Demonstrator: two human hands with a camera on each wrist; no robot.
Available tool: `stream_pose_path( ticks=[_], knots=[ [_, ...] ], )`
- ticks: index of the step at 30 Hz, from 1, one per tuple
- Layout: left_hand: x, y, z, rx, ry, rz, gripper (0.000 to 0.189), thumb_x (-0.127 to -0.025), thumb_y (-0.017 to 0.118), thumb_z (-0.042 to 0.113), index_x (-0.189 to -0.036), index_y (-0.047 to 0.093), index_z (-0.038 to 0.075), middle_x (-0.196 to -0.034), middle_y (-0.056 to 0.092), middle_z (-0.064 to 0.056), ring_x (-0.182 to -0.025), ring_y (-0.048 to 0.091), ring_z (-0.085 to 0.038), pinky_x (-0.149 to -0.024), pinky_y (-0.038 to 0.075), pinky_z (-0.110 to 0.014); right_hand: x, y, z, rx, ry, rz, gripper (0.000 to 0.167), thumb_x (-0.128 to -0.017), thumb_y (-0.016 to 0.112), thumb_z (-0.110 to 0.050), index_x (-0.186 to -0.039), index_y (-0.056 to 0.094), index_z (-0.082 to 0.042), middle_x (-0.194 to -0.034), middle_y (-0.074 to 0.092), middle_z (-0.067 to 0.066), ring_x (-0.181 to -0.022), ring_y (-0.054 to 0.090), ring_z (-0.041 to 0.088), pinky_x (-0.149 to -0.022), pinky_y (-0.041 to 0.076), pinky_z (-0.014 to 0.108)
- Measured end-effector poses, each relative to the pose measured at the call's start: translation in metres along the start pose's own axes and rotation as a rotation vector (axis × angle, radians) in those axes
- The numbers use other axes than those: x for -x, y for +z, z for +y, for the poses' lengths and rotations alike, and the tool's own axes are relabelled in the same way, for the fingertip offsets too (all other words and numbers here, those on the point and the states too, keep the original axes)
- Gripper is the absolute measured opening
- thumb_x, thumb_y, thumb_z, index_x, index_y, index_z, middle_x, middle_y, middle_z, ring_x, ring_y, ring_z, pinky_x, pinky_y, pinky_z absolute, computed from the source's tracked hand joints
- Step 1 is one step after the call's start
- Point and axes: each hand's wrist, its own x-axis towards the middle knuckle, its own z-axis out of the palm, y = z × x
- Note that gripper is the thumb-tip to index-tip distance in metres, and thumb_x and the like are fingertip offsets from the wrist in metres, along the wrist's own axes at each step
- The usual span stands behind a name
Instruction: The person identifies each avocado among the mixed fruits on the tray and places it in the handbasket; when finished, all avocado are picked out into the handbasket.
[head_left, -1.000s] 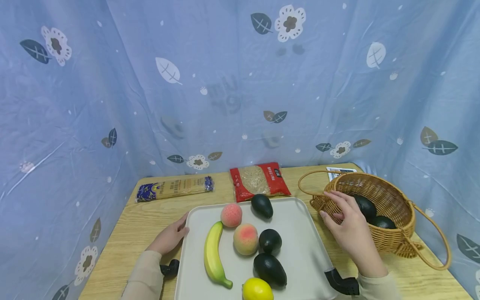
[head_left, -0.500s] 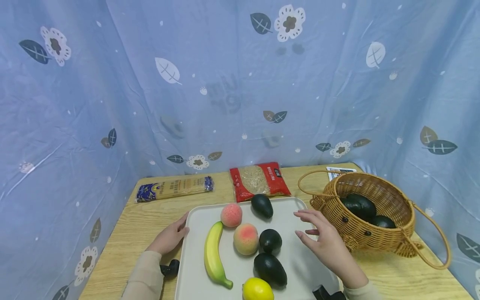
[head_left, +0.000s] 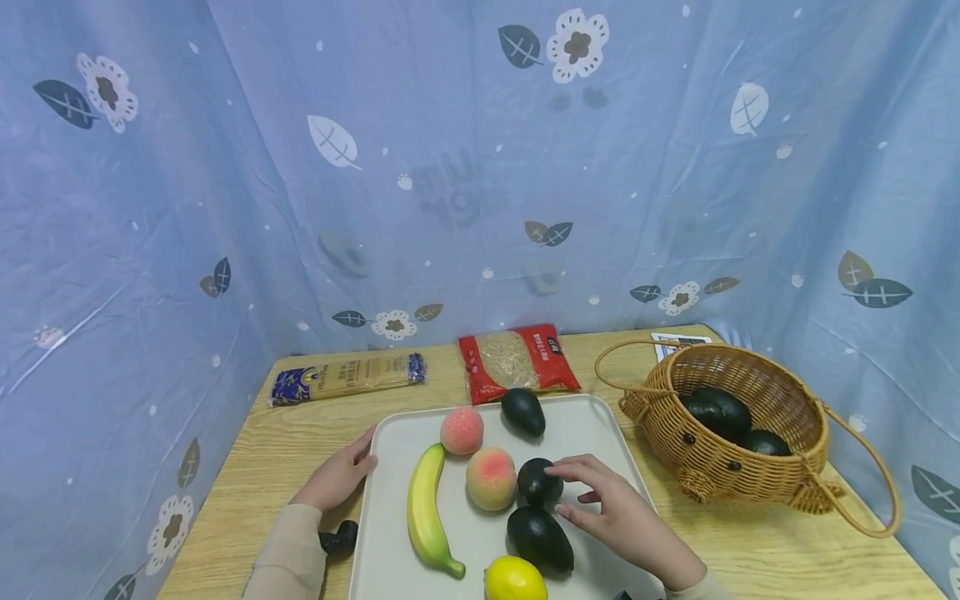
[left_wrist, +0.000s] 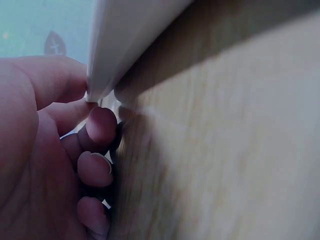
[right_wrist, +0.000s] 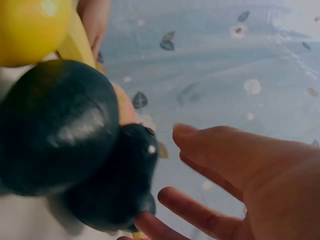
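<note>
My left hand (head_left: 339, 477) holds the left rim of the white tray (head_left: 592, 429); in the left wrist view its thumb touches the tray's edge and the other fingers (left_wrist: 95, 169) curl below. Over the tray's right half, my right hand (head_left: 622, 518) reaches toward the middle avocado (head_left: 536, 483), thumb and fingers spread beside it. The right wrist view shows a gap between the thumb and that avocado (right_wrist: 131, 170). A larger avocado (head_left: 540, 542) lies just in front, another avocado (head_left: 523, 413) at the tray's back. Two peaches (head_left: 491, 479), a banana (head_left: 429, 508) and a lemon (head_left: 516, 579) share the tray.
A wicker basket (head_left: 735, 475) with a tall handle stands right of the tray, dark avocados (head_left: 720, 412) inside. Behind the tray lie a red noodle bag (head_left: 517, 358) and a long pasta packet (head_left: 348, 377). A blue curtain (head_left: 450, 167) encloses the wooden table (head_left: 247, 475).
My right hand has moved left from the basket's rim, across the tray's right side, to the middle avocado. The left hand stays at the tray's rim.
</note>
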Motion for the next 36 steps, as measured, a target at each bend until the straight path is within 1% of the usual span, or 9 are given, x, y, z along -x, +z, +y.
stream_pose_path(
  ticks=[8, 12, 15, 17, 20, 23, 27, 30, 36],
  knots=[
    [0.002, 0.001, 0.003, -0.005, -0.005, 0.006, 0.063, -0.111, 0.053, 0.03, -0.167, 0.028, 0.013, -0.156, 0.047, -0.026, -0.139, 0.048, -0.05, -0.112, 0.036, -0.069, 0.0, 0.016, 0.0, 0.03, -0.043, -0.024, 0.042, -0.096, 0.079, -0.031, -0.135, 0.07, -0.02, -0.145, 0.053, 0.014, -0.128, 0.056, 0.038, -0.094, 0.059, 0.052],
    [0.004, 0.0, 0.005, -0.011, -0.008, 0.005, 0.063, -0.112, 0.053, 0.03, -0.167, 0.029, 0.013, -0.155, 0.048, -0.027, -0.137, 0.05, -0.05, -0.111, 0.038, -0.069, -0.001, 0.022, 0.002, 0.055, -0.002, -0.04, 0.049, -0.094, 0.082, -0.03, -0.14, 0.068, -0.025, -0.154, 0.046, 0.014, -0.137, 0.048, 0.041, -0.105, 0.048, 0.063],
    [0.004, 0.0, 0.005, -0.007, -0.008, 0.003, 0.063, -0.112, 0.053, 0.03, -0.167, 0.028, 0.013, -0.156, 0.048, -0.026, -0.137, 0.051, -0.049, -0.111, 0.038, -0.069, -0.003, 0.025, 0.002, 0.042, 0.023, -0.056, 0.056, -0.092, 0.084, -0.03, -0.144, 0.064, -0.025, -0.159, 0.041, 0.016, -0.14, 0.044, 0.045, -0.108, 0.041, 0.071],
    [0.004, 0.0, 0.005, -0.006, -0.006, 0.002, 0.063, -0.112, 0.053, 0.03, -0.167, 0.027, 0.013, -0.156, 0.047, -0.026, -0.137, 0.051, -0.049, -0.11, 0.038, -0.069, -0.005, 0.027, 0.002, 0.029, 0.029, -0.064, 0.06, -0.09, 0.085, -0.031, -0.145, 0.062, -0.023, -0.16, 0.037, 0.02, -0.14, 0.044, 0.048, -0.105, 0.043, 0.072],
    [0.003, -0.001, 0.004, -0.007, -0.008, 0.003, 0.063, -0.112, 0.053, 0.03, -0.167, 0.027, 0.014, -0.156, 0.047, -0.025, -0.137, 0.05, -0.049, -0.111, 0.038, -0.069, -0.008, 0.031, 0.002, -0.017, 0.047, -0.074, 0.064, -0.088, 0.088, -0.033, -0.143, 0.059, -0.019, -0.163, 0.03, 0.025, -0.137, 0.046, 0.049, -0.098, 0.054, 0.061],
    [0.002, 0.0, 0.003, -0.013, -0.01, 0.004, 0.063, -0.112, 0.052, 0.03, -0.167, 0.027, 0.014, -0.157, 0.046, -0.025, -0.139, 0.048, -0.05, -0.112, 0.037, -0.069, -0.009, 0.036, 0.004, -0.045, 0.059, -0.073, 0.066, -0.086, 0.089, -0.035, -0.139, 0.055, -0.015, -0.165, 0.025, 0.027, -0.134, 0.048, 0.048, -0.091, 0.06, 0.05],
    [0.002, 0.0, 0.004, -0.006, -0.015, 0.005, 0.063, -0.112, 0.052, 0.029, -0.167, 0.028, 0.014, -0.158, 0.045, -0.025, -0.14, 0.047, -0.049, -0.113, 0.036, -0.069, -0.011, 0.041, 0.007, -0.035, 0.065, -0.035, 0.063, -0.083, 0.092, -0.037, -0.126, 0.051, -0.016, -0.164, 0.029, 0.027, -0.138, 0.045, 0.048, -0.105, 0.049, 0.061],
    [0.002, 0.0, 0.004, -0.006, -0.007, 0.006, 0.063, -0.112, 0.052, 0.029, -0.167, 0.028, 0.013, -0.158, 0.045, -0.026, -0.139, 0.048, -0.049, -0.112, 0.036, -0.069, -0.012, 0.041, 0.008, -0.024, 0.082, 0.014, 0.055, -0.082, 0.093, -0.036, -0.113, 0.051, -0.019, -0.16, 0.035, 0.026, -0.14, 0.043, 0.048, -0.111, 0.039, 0.068],
    [0.0, 0.001, 0.004, -0.016, -0.013, 0.011, 0.063, -0.112, 0.052, 0.03, -0.167, 0.028, 0.014, -0.158, 0.045, -0.025, -0.14, 0.047, -0.049, -0.113, 0.036, -0.069, -0.014, 0.039, 0.009, -0.022, 0.139, 0.109, 0.037, -0.089, 0.087, -0.024, -0.096, 0.051, -0.018, -0.15, 0.047, 0.02, -0.134, 0.051, 0.043, -0.112, 0.04, 0.063]
  ],
)
